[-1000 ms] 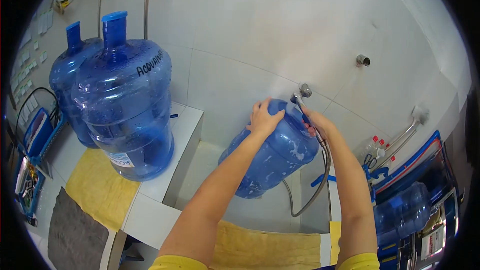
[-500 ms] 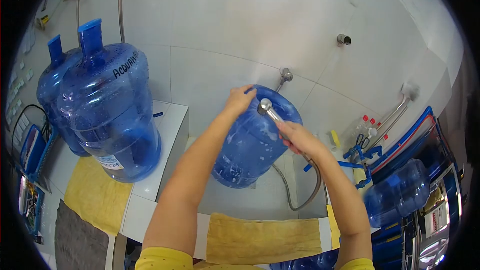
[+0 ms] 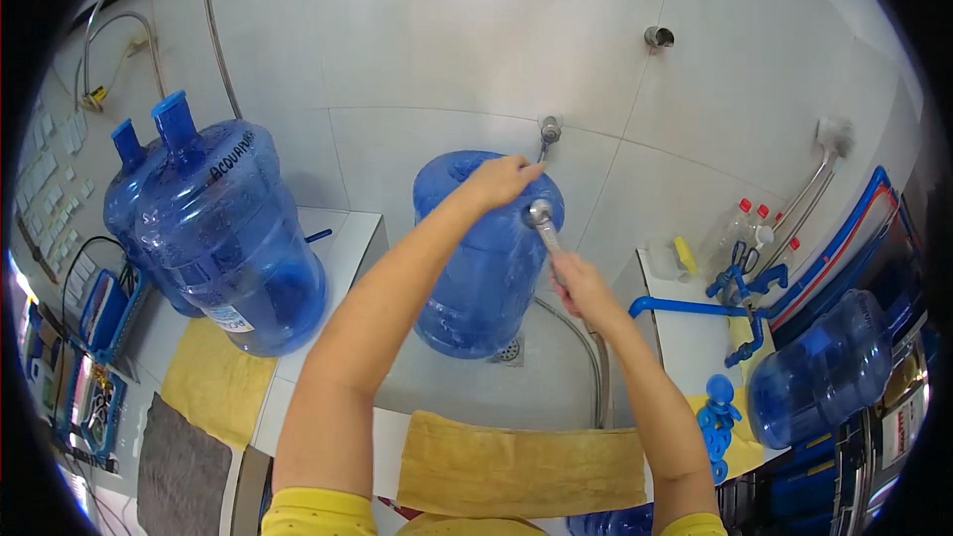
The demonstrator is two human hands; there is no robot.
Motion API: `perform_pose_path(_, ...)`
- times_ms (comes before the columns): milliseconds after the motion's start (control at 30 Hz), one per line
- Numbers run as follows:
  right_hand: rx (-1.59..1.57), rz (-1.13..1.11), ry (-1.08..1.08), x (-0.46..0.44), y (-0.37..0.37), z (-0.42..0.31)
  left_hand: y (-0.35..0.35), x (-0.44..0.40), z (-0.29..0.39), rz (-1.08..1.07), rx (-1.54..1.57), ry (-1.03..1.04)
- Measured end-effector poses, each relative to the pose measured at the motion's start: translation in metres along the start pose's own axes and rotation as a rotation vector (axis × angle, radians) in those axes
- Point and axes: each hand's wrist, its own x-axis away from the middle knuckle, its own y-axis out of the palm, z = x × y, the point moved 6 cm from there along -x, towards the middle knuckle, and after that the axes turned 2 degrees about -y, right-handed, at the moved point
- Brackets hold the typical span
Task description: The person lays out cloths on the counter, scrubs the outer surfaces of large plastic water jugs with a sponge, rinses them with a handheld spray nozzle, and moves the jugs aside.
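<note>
A large blue water jug (image 3: 476,268) stands in the white tiled basin (image 3: 437,387), its broad end up and its surface wet. My left hand (image 3: 504,182) grips the jug at its upper far edge, the fingers partly hidden. In my right hand (image 3: 581,288) is the handle of a chrome hand shower (image 3: 542,216). The shower head is held close against the jug's upper right side, and its hose (image 3: 594,367) hangs down into the basin. Whether water is flowing I cannot make out.
On the left ledge stand two capped blue jugs (image 3: 233,248) by a yellow cloth (image 3: 220,372). Another yellow cloth (image 3: 521,467) covers the front edge. To the right are blue pipes (image 3: 695,307), blue caps (image 3: 719,417), a lying jug (image 3: 824,372) and brushes (image 3: 832,144). A drain (image 3: 509,350) shows.
My left hand has moved from the jug's left rim across its top to the right. The jug now stands more upright. The shower head stays near its upper side. The view has shifted.
</note>
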Motion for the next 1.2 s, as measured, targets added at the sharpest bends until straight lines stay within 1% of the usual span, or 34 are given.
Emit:
perform_pose_path(33,-0.006,-0.019,-0.072,0.001,0.011,-0.004,0.012,-0.007,0.002,-0.05,0.016,0.001)
perform_pose_path(67,-0.017,-0.022,-0.071,0.0,0.02,0.002,0.022,-0.012,0.002,-0.101,0.033,0.003)
perform_pose_path(100,0.04,-0.034,-0.128,-0.002,0.028,0.012,0.026,-0.009,0.005,-0.106,0.025,0.0)
perform_pose_path(133,0.097,-0.046,-0.186,-0.005,0.035,0.022,0.027,-0.003,0.004,-0.092,-0.136,-0.097)
perform_pose_path(167,0.042,-0.062,-0.181,-0.005,0.039,0.035,0.026,0.003,0.003,-0.076,-0.297,-0.194)
perform_pose_path(200,0.032,-0.066,-0.183,-0.002,0.039,0.04,0.024,0.011,0.008,-0.077,-0.306,-0.199)
perform_pose_path(267,-0.053,0.004,-0.11,0.001,0.028,0.052,0.02,0.026,0.013,-0.134,-0.497,-0.185)
perform_pose_path(300,-0.06,0.004,-0.113,-0.001,0.02,0.053,0.019,0.029,0.008,-0.135,-0.504,-0.186)
perform_pose_path(367,-0.153,0.059,0.005,-0.008,-0.003,0.058,0.018,0.028,-0.004,-0.084,-0.399,-0.074)
perform_pose_path(400,-0.158,0.058,0.002,-0.011,-0.01,0.053,0.015,0.026,-0.015,-0.084,-0.404,-0.074)
perform_pose_path(467,-0.108,0.042,-0.026,-0.016,-0.019,0.035,0.009,0.018,-0.029,-0.197,-0.214,0.02)
perform_pose_path(500,-0.113,0.041,-0.03,-0.019,-0.021,0.024,-0.002,0.015,-0.032,-0.196,-0.221,0.02)
perform_pose_path(567,0.087,0.025,-0.067,-0.025,-0.018,0.003,-0.011,0.012,-0.045,-0.356,-0.197,-0.149)
perform_pose_path(600,0.081,0.023,-0.071,-0.028,-0.016,-0.002,-0.009,0.012,-0.045,-0.354,-0.204,-0.151)
perform_pose_path(667,0.11,-0.019,-0.082,-0.035,-0.009,-0.013,-0.011,0.008,-0.039,-0.108,-0.474,-0.083)
perform_pose_path(700,0.107,-0.019,-0.091,-0.036,-0.004,-0.016,-0.001,-0.001,-0.068,-0.029,-0.417,-0.317)
perform_pose_path(733,0.127,-0.041,-0.168,-0.034,0.005,-0.02,0.004,0.001,-0.053,-0.023,-0.422,-0.315)
perform_pose_path(767,0.147,-0.063,-0.244,-0.032,0.011,-0.024,0.009,0.005,-0.043,-0.012,-0.395,-0.426)
perform_pose_path(800,0.147,-0.062,-0.247,-0.031,0.013,-0.026,0.012,0.008,-0.04,-0.004,-0.364,-0.537)
perform_pose_path(833,0.169,-0.071,-0.225,-0.028,0.015,-0.027,0.024,0.004,-0.052,-0.126,-0.406,-0.527)
perform_pose_path(867,0.19,-0.081,-0.201,-0.027,0.016,-0.026,0.029,0.0,-0.057,-0.13,-0.404,-0.528)
perform_pose_path(900,0.189,-0.079,-0.196,-0.03,0.015,-0.023,0.03,-0.003,-0.053,-0.118,-0.429,-0.486)
perform_pose_path(933,0.127,-0.036,-0.228,-0.033,0.009,-0.019,0.033,-0.004,-0.051,-0.11,-0.454,-0.445)
perform_pose_path(967,0.064,0.006,-0.258,-0.034,0.004,-0.016,0.038,-0.003,-0.047,-0.182,-0.462,-0.336)
perform_pose_path(1000,0.059,0.008,-0.251,-0.033,-0.001,-0.015,0.038,-0.001,-0.047,-0.192,-0.465,-0.337)
perform_pose_path(1067,-0.132,0.047,-0.042,-0.029,-0.014,-0.001,0.044,-0.003,-0.03,-0.321,-0.383,-0.091)
perform_pose_path(1100,-0.182,0.041,-0.058,-0.026,-0.016,0.004,0.042,-0.001,-0.027,-0.371,-0.364,0.011)
perform_pose_path(1133,-0.182,0.04,-0.047,-0.021,-0.015,0.011,0.041,-0.001,-0.03,-0.38,-0.358,0.008)
perform_pose_path(1200,-0.184,-0.031,-0.061,-0.009,-0.008,0.017,0.034,-0.005,-0.041,-0.344,-0.783,-0.061)
